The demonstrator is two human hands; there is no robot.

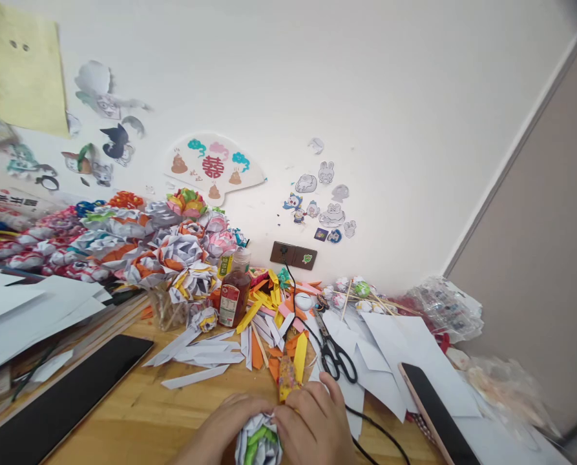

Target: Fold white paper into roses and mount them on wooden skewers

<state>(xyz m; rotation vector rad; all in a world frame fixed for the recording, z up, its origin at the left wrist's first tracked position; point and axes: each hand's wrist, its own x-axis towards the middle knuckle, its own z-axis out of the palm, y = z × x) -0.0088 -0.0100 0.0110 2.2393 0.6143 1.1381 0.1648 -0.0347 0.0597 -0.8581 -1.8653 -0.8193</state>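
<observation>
At the bottom middle of the view, both my hands close round a folded paper flower (259, 442) of white and green paper. My left hand (223, 426) cups its left side with curled fingers. My right hand (317, 420) presses on its right side, fingers bent over the top. The flower sits just above the wooden table (172, 413). Black scissors (335, 355) lie just beyond my right hand, and folded strips of white, orange and yellow paper (263, 336) are scattered in front.
A heap of finished paper flowers (137, 242) fills the back left. A sauce bottle (234, 290) stands mid-table. A dark tablet (60, 400) lies at left, a phone (436, 407) at right on white sheets, with a black cable (375, 429) and a plastic bag (446, 307).
</observation>
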